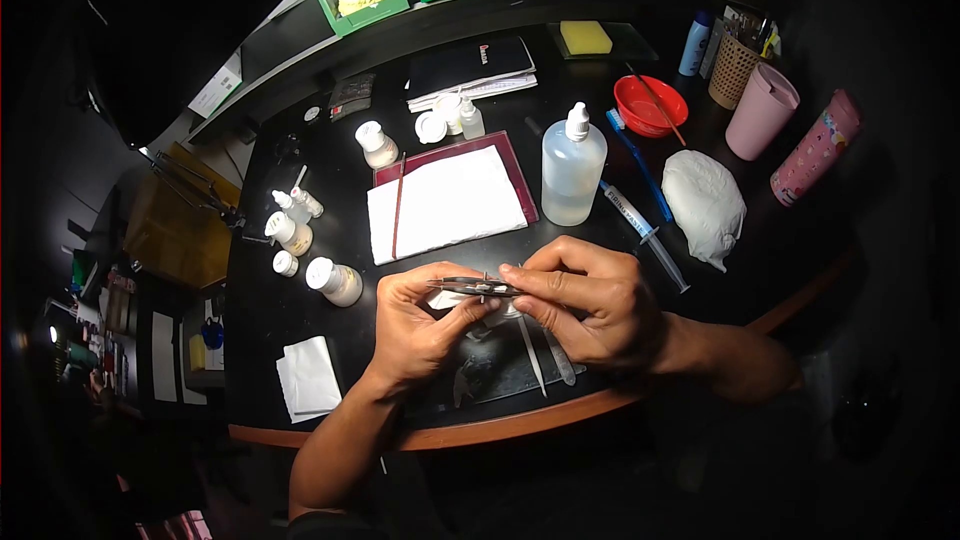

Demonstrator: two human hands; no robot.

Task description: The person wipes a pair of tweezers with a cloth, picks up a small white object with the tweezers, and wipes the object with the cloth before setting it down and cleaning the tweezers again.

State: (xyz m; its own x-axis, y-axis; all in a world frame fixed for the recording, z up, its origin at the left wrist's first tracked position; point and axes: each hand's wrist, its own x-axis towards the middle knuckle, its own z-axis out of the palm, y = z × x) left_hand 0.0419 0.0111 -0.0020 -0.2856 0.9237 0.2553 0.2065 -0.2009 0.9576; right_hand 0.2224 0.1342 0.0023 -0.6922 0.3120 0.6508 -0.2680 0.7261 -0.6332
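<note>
Dark metal tweezers (478, 287) are pinched level between both hands, just above the near edge of the black table (300, 310). The left hand (425, 325) is closed on one end, the right hand (590, 305) on the other, fingertips meeting at the middle. A light, even squeeze is probably best; whatever is gripped is too small to tell.

- Tweezers (478, 287): dark, smooth metal with a slight shine.
- Desk (260, 340): glossy black top, wooden edge.
- Squeeze bottle (572, 172): translucent plastic.
- Bowl (650, 105): glossy red plastic.
- Paper towel (445, 202): matt white.
</note>
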